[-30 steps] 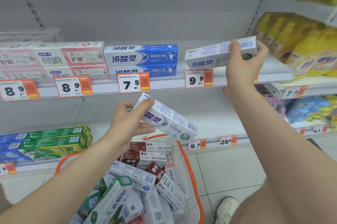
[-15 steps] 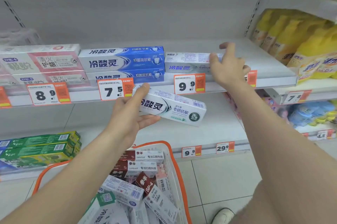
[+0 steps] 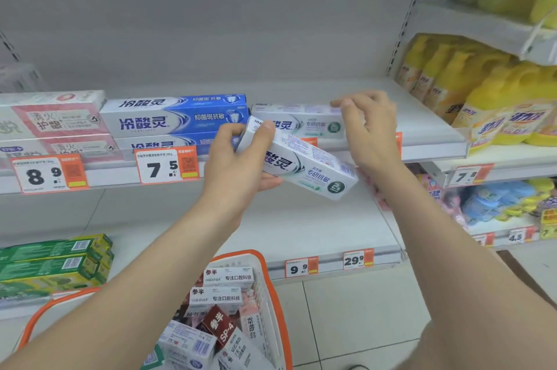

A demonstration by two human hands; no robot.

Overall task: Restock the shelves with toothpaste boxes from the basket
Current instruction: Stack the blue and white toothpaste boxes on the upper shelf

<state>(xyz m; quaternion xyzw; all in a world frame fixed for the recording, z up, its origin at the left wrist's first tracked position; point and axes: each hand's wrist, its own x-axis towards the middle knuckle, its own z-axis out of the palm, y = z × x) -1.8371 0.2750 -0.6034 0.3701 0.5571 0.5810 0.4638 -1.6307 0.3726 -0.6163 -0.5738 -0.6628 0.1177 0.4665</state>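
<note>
Head view, looking down at both hands before the shelving. My left hand (image 3: pixel 238 164) grips a white toothpaste box (image 3: pixel 304 167) near its left end, thumb across the front face and fingers curled beneath. The box is tilted with its right end lower, and it hangs in the air just in front of the middle shelf (image 3: pixel 431 143), crossing the front edge and the price strip.

My right hand (image 3: pixel 370 134) holds nothing. Its fingers are loosely bent, with the fingertips at the top right end of a second white box (image 3: pixel 298 122) lying flat on that shelf; I cannot tell whether they touch it. This shelved box runs along the front edge, its left end just beside the stacked blue boxes (image 3: pixel 177 119), with pink boxes (image 3: pixel 57 119) further left.

Right of the shelved box, open board runs to the upright, and beyond it yellow bottles (image 3: pixel 497 104) stand in the next bay. Above the shelved box there is open air up to the next shelf.

The lower shelf (image 3: pixel 301 228) shows open board across its middle and right, with green boxes (image 3: pixel 51 261) stacked at its left. The basket (image 3: pixel 275 309), orange-rimmed, sits between my forearms near that shelf's front edge, with more toothpaste boxes (image 3: pixel 223 297) jumbled inside.
</note>
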